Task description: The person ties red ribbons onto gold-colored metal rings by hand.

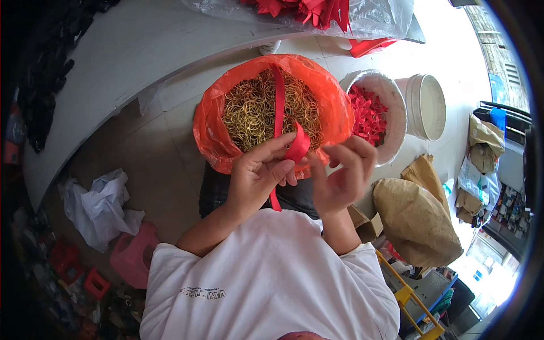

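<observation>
A strip of shiny red ribbon is pinched between the thumb and fingers of my left hand, looped at the fingertips. One length of it runs up across the gold rings, and another end hangs below my hand. Just to the right, my right hand has its fingers bent close to the loop; they are smeared by motion, so I cannot tell whether they grip anything. Beneath both hands is a heap of thin gold rings in a container lined with an orange plastic bag.
Right of the bag stands a white bucket holding red ribbon pieces, beside a second pale bucket. A curved grey table is at upper left. Brown sacks, a pink stool and crumpled white plastic lie around.
</observation>
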Demonstrator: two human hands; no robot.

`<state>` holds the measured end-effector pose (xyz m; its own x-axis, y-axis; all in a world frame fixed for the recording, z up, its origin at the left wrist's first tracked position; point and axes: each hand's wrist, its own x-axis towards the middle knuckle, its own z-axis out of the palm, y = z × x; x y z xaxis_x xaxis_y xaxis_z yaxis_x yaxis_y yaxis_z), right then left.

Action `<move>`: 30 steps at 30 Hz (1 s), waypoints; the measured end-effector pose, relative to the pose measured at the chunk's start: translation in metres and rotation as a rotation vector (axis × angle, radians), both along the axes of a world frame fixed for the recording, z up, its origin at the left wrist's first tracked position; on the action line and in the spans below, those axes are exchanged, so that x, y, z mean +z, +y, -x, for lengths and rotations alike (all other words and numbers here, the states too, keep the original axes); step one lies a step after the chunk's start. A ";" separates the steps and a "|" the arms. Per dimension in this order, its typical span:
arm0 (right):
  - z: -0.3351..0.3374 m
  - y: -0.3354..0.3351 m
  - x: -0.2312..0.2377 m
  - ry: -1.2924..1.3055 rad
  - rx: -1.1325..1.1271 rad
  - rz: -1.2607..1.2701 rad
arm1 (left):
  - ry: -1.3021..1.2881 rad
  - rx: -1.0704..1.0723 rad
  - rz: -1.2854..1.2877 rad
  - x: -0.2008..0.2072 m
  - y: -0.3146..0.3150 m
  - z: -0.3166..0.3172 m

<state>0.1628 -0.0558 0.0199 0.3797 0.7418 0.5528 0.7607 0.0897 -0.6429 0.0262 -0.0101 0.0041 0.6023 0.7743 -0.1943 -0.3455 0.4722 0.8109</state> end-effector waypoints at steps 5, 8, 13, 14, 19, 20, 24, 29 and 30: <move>0.006 0.002 0.007 0.161 0.127 0.196 | 0.033 0.055 -0.067 -0.004 -0.002 -0.001; 0.005 0.004 0.005 0.455 0.167 0.263 | 0.053 0.043 -0.176 -0.004 0.001 0.001; -0.004 0.006 0.011 1.108 0.307 0.255 | 0.096 0.053 -0.183 0.007 0.002 0.001; -0.010 0.004 0.010 0.792 0.351 0.309 | 0.093 0.056 -0.193 0.001 0.005 0.003; -0.009 0.010 0.015 -0.321 0.429 0.036 | -0.019 -0.034 -0.076 0.002 0.021 0.012; -0.008 0.007 0.014 -0.327 0.431 0.023 | -0.141 -0.102 0.036 0.004 0.021 0.010; -0.007 0.005 0.017 -0.440 0.279 -0.044 | -0.057 -0.291 -0.025 0.002 0.024 0.020; -0.007 -0.002 0.018 0.263 0.528 0.153 | 0.066 -0.202 -0.123 0.000 0.021 0.023; -0.008 -0.001 0.019 0.263 0.527 0.152 | 0.147 -0.175 -0.263 0.001 0.023 0.024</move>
<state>0.1703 -0.0570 0.0387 0.0493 0.9304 0.3631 0.4526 0.3033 -0.8385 0.0019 0.0124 0.0055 0.7106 0.6970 -0.0962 -0.1485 0.2822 0.9478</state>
